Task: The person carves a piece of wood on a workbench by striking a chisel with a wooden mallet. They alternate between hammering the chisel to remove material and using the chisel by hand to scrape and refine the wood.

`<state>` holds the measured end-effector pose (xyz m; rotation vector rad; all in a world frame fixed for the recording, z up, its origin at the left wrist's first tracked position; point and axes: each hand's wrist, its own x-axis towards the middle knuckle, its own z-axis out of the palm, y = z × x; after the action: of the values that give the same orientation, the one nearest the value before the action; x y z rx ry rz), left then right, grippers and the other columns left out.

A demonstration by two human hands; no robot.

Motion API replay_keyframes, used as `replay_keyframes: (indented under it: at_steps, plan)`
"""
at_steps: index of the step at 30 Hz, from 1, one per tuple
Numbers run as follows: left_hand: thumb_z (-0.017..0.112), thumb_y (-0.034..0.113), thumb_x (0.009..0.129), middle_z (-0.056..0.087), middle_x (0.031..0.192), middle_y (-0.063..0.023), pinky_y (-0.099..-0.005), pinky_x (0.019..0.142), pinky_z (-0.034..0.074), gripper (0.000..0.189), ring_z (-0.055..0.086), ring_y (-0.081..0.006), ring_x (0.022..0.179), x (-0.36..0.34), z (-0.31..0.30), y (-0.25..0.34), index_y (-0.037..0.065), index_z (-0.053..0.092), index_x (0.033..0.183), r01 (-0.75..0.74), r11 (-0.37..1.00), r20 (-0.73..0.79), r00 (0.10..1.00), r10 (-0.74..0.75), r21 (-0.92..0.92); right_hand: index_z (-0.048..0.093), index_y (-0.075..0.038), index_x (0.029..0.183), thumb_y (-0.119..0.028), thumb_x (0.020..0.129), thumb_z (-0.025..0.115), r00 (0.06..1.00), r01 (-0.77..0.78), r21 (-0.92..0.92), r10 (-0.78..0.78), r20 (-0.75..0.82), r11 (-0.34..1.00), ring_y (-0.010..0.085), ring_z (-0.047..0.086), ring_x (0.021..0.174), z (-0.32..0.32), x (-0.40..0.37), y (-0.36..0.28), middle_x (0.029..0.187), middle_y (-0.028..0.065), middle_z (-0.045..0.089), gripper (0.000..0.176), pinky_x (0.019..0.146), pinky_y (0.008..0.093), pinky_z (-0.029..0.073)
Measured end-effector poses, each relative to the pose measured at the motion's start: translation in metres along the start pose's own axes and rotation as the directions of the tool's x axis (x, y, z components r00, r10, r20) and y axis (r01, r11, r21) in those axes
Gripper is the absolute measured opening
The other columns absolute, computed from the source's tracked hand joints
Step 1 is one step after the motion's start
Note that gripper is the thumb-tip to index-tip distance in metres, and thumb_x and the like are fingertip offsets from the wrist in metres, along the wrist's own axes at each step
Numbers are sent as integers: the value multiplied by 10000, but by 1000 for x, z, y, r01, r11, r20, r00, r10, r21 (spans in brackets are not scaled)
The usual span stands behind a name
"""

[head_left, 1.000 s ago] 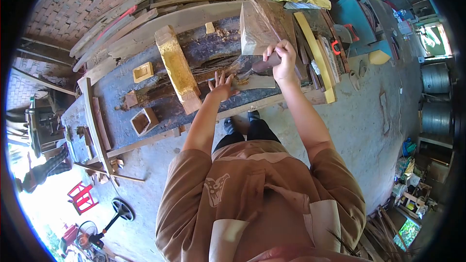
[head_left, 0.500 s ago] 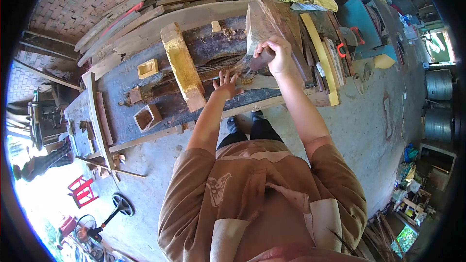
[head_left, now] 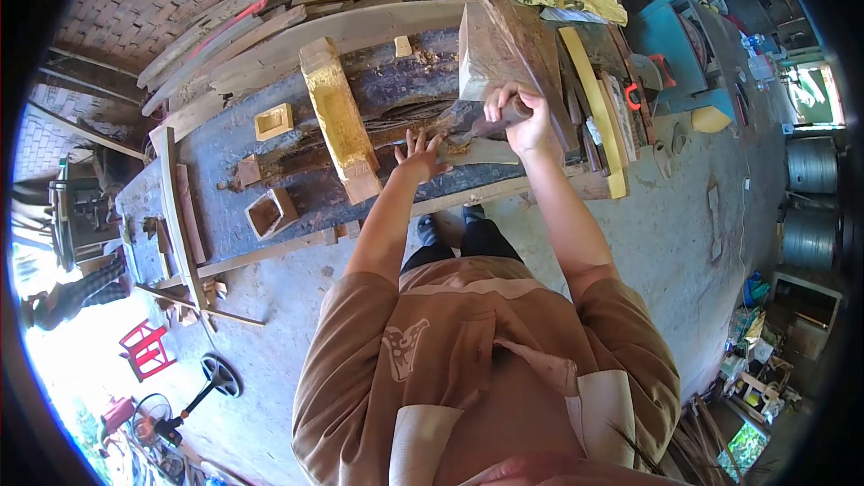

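Observation:
My right hand point(head_left: 526, 121) is closed around a dark brown, wooden-looking hand tool point(head_left: 493, 122) whose exact kind I cannot make out. It points left over the worn dark workbench point(head_left: 405, 94), in front of a large wood block point(head_left: 481, 54). My left hand point(head_left: 419, 160) lies with fingers spread on the bench, holding nothing. Just left of it, a thick yellowish wooden beam point(head_left: 337, 112) lies across the bench. Between my hands, a pale strip of wood point(head_left: 481, 153) runs along the near edge, with wood crumbs around it.
Two small hollowed wooden boxes, one yellowish point(head_left: 274, 121) and one brown point(head_left: 271, 213), sit on the left. A small block point(head_left: 402, 46) lies at the back. Long planks point(head_left: 351, 27) line the wall. A yellow strip point(head_left: 594, 108) and a red-handled saw point(head_left: 632, 96) lie right.
My right hand has shifted slightly down and right, and the tool has tilted flatter. My left hand stays spread at the same spot.

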<state>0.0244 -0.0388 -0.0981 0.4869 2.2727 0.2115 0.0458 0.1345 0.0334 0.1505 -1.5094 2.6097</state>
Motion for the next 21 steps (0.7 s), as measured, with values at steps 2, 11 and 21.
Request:
replay_keyframes:
  at_steps: [2, 11, 21]
  plan:
    - [553, 543, 743, -49, 1447, -66, -593, 1006, 57, 802, -109, -312, 1314, 1, 1, 0, 311, 107, 1368, -5, 1000, -15, 1000, 5, -5, 449, 0, 634, -304, 717, 355, 997, 19, 66, -24, 67, 998, 225, 453, 525, -6, -1, 1, 540, 133, 452, 329, 563, 319, 376]
    - [561, 530, 744, -56, 1447, -62, -602, 1000, 55, 789, -119, -323, 1311, 6, 5, -3, 288, 137, 1364, -9, 1000, -26, 1000, 8, -23, 451, -3, 630, -314, 720, 363, 998, -3, 117, -4, 62, 993, 226, 449, 507, 0, 2, 8, 524, 135, 452, 336, 547, 328, 381]
    - [560, 520, 751, -35, 1448, -63, -600, 998, 79, 786, -104, -321, 1314, 3, 4, -2, 270, 135, 1362, -12, 1000, -28, 1000, 11, -28, 452, -2, 631, -310, 719, 366, 998, 0, 79, -6, 68, 997, 227, 457, 511, 5, 4, 8, 522, 140, 464, 331, 548, 327, 385]
